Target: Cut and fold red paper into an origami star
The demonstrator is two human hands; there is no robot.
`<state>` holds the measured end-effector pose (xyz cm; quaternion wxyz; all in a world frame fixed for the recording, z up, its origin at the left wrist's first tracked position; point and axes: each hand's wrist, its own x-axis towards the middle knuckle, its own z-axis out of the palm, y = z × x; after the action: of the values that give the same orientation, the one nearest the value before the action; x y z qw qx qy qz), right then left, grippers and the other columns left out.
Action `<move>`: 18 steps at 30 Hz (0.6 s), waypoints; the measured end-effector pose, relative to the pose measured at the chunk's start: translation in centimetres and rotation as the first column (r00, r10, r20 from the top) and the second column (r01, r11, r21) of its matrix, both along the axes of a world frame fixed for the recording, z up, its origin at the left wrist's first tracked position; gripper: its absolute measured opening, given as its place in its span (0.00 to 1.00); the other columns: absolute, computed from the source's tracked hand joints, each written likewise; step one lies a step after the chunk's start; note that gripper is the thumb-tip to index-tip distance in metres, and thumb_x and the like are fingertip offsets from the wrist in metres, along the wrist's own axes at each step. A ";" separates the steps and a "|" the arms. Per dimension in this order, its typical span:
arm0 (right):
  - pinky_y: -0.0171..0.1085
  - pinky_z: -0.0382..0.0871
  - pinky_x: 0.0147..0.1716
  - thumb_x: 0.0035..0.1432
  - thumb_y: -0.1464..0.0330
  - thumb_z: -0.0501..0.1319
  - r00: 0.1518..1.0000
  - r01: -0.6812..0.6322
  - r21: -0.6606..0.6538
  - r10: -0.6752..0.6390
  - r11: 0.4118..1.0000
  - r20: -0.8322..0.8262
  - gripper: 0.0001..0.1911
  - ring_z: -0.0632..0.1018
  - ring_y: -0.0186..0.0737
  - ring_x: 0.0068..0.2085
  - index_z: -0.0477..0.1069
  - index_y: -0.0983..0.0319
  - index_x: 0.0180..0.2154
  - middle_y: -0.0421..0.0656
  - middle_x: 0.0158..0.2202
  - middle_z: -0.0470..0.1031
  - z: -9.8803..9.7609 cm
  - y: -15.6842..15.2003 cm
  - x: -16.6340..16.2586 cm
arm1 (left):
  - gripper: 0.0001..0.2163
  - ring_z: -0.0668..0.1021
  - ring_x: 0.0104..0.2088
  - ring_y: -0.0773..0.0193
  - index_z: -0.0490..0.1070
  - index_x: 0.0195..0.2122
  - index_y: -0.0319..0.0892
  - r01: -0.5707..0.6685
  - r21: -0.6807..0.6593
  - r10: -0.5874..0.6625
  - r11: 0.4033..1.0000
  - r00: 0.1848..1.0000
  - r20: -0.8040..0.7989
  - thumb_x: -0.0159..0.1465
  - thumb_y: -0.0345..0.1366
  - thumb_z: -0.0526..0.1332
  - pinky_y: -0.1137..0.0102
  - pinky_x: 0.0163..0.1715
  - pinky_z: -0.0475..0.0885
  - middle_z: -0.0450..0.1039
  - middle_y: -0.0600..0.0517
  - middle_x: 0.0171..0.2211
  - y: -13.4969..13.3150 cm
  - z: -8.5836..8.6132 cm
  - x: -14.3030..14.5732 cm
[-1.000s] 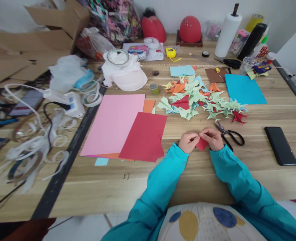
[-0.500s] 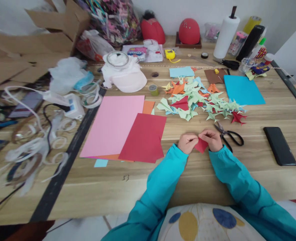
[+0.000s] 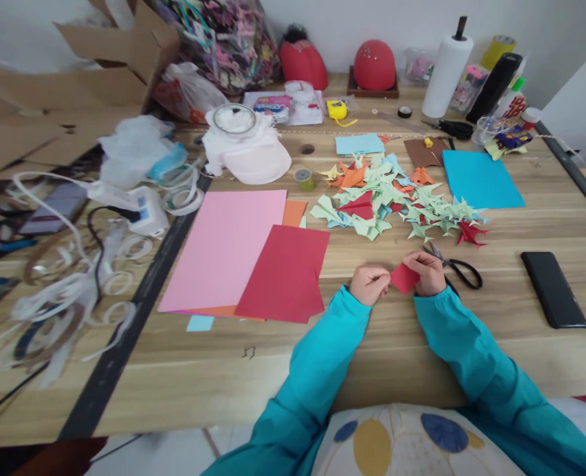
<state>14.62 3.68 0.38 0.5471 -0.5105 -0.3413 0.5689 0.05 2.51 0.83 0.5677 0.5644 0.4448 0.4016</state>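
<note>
A small piece of red paper is held between my two hands above the table. My right hand pinches its right side, thumb on top. At its left edge, my left hand is closed, fingertips pinching the paper's corner. Just beyond my right hand lie black-handled scissors, partly covered by it. Larger red sheets rest to the left, overlapping a pink sheet. A pile of folded paper shapes, mostly pale green with some red, orange and blue, lies ahead of my hands.
A black phone lies at the right. Blue sheets sit at the back right, a tape roll left of the pile. Cables and white strips clutter the left side, near a cardboard box.
My right hand has shifted slightly right and the red paper has moved with it, showing more of its face. My hands are a little farther apart.
</note>
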 end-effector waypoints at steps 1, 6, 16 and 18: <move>0.32 0.57 0.18 0.36 0.68 0.67 1.000 0.020 -0.005 -0.020 1.000 -0.008 0.06 0.66 0.30 0.18 0.71 0.62 0.17 0.37 0.16 0.70 0.1 0.1 0.0 | 0.09 0.66 0.12 0.74 0.66 0.15 0.37 -0.005 -0.006 0.005 1.000 1.000 0.005 0.50 0.29 0.53 0.78 0.12 0.59 0.63 0.56 0.13 0.0 0.0 0.0; 0.33 0.59 0.18 0.35 0.66 0.67 1.000 0.020 -0.016 -0.020 1.000 0.009 0.07 0.67 0.31 0.18 0.71 0.62 0.17 0.37 0.17 0.70 0.2 0.1 -0.1 | 0.09 0.66 0.11 0.74 0.67 0.15 0.36 -0.029 -0.057 0.032 0.998 0.998 0.049 0.50 0.30 0.54 0.79 0.11 0.58 0.64 0.55 0.12 -0.1 0.0 0.0; 0.32 0.60 0.19 0.38 0.63 0.68 0.995 -0.067 0.037 0.064 0.997 0.071 0.10 0.68 0.30 0.19 0.71 0.62 0.20 0.38 0.18 0.71 -0.4 -0.1 0.1 | 0.10 0.68 0.13 0.72 0.68 0.21 0.36 -0.088 -0.080 0.096 0.993 0.989 0.115 0.53 0.38 0.58 0.78 0.11 0.61 0.64 0.55 0.13 -0.1 -0.4 0.2; 0.32 0.61 0.20 0.38 0.63 0.68 0.991 -0.102 0.058 0.097 0.993 0.089 0.10 0.68 0.30 0.20 0.72 0.62 0.20 0.37 0.18 0.71 -0.2 -0.2 -0.1 | 0.10 0.68 0.14 0.72 0.69 0.23 0.36 -0.082 -0.031 0.084 0.996 0.993 0.082 0.53 0.39 0.59 0.78 0.13 0.62 0.65 0.55 0.14 -0.1 -0.2 0.4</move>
<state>14.51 3.50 0.23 0.5185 -0.4997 -0.4070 0.5620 0.44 2.39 0.59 0.5765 0.5202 0.4493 0.4417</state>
